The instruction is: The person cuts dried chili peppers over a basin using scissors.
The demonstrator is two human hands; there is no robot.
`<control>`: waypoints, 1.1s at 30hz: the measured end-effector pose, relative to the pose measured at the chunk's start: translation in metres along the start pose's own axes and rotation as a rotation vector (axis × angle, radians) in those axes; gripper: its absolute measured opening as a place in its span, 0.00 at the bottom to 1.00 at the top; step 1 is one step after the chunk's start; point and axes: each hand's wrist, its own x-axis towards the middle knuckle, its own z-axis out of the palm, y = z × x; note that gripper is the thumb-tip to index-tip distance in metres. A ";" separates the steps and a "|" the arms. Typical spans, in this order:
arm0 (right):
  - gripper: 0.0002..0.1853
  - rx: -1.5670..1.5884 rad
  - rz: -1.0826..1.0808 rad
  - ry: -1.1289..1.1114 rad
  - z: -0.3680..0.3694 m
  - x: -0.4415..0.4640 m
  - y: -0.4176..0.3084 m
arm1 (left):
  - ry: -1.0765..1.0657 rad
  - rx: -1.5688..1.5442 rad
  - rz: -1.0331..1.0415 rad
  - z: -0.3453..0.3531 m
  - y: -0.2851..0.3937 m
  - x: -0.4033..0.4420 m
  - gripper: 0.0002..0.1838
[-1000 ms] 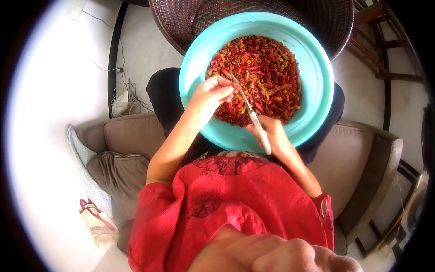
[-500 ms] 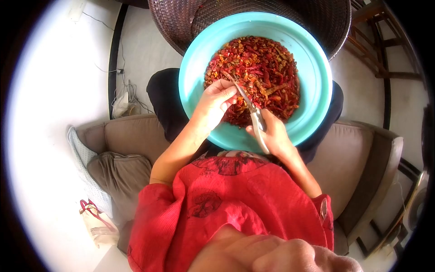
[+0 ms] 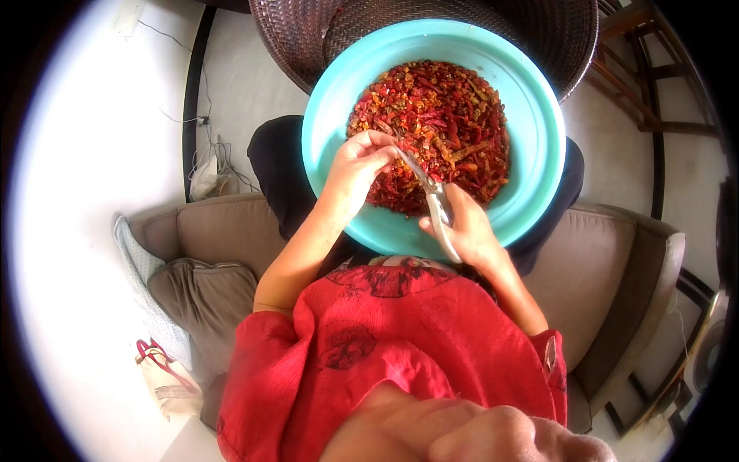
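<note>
A turquoise basin (image 3: pixel 327 123) rests on my lap, its bottom covered with red and orange dried chilies (image 3: pixel 446 115), many of them in short pieces. My right hand (image 3: pixel 466 227) is closed around the pale handles of a pair of scissors (image 3: pixel 435 196). The blades point up and left over the chilies, their tips at the fingertips of my left hand (image 3: pixel 362 162). Thumb and forefinger of that hand are pinched together above the left part of the chilies. Whatever lies between them is too small or hidden to make out.
A dark woven basket (image 3: pixel 289 38) stands just beyond the basin. Under me is a brown sofa (image 3: pixel 223 227), with a brown cushion (image 3: pixel 204 300) on the left. Cables (image 3: pixel 219 154) lie on the floor at left; a wooden chair (image 3: pixel 654 73) stands at upper right.
My left hand has shifted slightly left and down. The scissor blades now look closer together, and the reddish strip by the left fingertips no longer shows. My right hand has barely moved.
</note>
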 end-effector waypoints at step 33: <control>0.20 0.126 -0.007 0.057 0.004 -0.004 -0.001 | 0.010 0.261 0.123 -0.001 0.005 0.000 0.08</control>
